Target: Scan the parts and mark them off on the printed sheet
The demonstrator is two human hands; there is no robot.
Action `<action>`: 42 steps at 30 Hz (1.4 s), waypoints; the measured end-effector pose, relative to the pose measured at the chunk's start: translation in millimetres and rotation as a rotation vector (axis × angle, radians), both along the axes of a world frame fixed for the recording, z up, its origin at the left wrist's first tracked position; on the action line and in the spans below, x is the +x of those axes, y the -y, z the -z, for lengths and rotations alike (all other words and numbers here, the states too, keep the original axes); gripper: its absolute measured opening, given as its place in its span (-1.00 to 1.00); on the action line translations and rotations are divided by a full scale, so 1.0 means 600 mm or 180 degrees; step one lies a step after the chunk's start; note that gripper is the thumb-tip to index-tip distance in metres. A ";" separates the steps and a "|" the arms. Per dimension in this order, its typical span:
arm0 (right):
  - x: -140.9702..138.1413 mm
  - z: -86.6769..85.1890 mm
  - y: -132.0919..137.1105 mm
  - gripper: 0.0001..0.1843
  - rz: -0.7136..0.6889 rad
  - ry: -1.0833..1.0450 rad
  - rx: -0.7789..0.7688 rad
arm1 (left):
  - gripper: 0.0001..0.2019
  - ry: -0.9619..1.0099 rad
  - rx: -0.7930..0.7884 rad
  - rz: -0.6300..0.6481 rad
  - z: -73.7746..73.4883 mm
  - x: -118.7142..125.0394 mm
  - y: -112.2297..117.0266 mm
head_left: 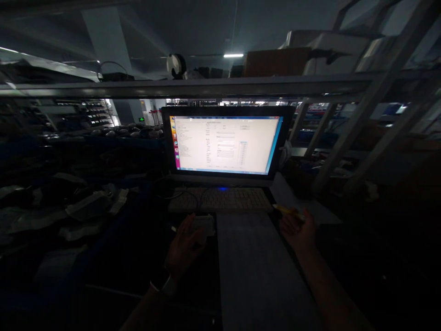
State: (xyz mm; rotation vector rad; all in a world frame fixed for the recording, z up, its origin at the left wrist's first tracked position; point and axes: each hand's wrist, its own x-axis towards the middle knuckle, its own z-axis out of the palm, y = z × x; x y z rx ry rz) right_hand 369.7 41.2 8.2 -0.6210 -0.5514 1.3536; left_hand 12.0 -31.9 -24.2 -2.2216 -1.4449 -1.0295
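Observation:
My right hand (298, 230) is closed around a yellow pen (287, 210), its pale tip pointing left toward the keyboard (223, 199). Left of the paper, my left hand (184, 243) rests at a small pale flat box-like item (206, 224), fingers stretched out and thumb apart. Dim light hides whether those fingers press on the item. A long white sheet of paper (255, 266) lies between my hands, below the keyboard. Behind the keyboard stands a lit monitor (223, 145) showing a form with text fields.
A blue-edged bin (113, 230) of pale wrapped items stands at left. Overhead runs a shelf (206, 88) bearing a cardboard box (275, 62) and a white roll (175, 65). Slanted metal posts (344, 138) rise at right. Another sheet (320, 211) lies beyond my right hand.

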 end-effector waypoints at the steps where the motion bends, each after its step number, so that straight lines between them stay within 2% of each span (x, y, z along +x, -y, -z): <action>1: 0.001 0.001 -0.001 -0.70 0.0002 0.0027 0.0027 | -0.65 -0.0004 0.0034 -0.0003 0.000 0.000 -0.001; 6: -0.002 0.003 -0.003 -0.69 -0.0021 0.0053 0.0095 | -0.68 0.0005 0.0223 0.0077 0.000 0.000 0.003; 11: -0.004 0.000 -0.002 -0.69 -0.0021 0.0056 0.0054 | -0.67 -0.0046 0.0290 0.0341 -0.002 0.005 0.008; 17: -0.003 -0.001 -0.001 -0.70 0.0018 0.0004 0.0100 | -0.68 0.0052 0.0028 0.0142 -0.005 0.009 -0.009; 23: 0.003 0.010 -0.007 -0.69 0.0004 -0.0096 0.0110 | -0.69 0.0101 0.0031 0.0177 -0.003 0.009 -0.020; 27: 0.004 0.016 -0.011 -0.70 -0.0020 -0.0273 0.0141 | -0.71 0.0108 0.0210 0.0165 0.000 0.011 -0.020; 42: 0.001 0.019 -0.011 -0.71 -0.0115 -0.0360 0.0161 | -0.71 0.0093 0.0287 0.0149 0.002 0.011 -0.024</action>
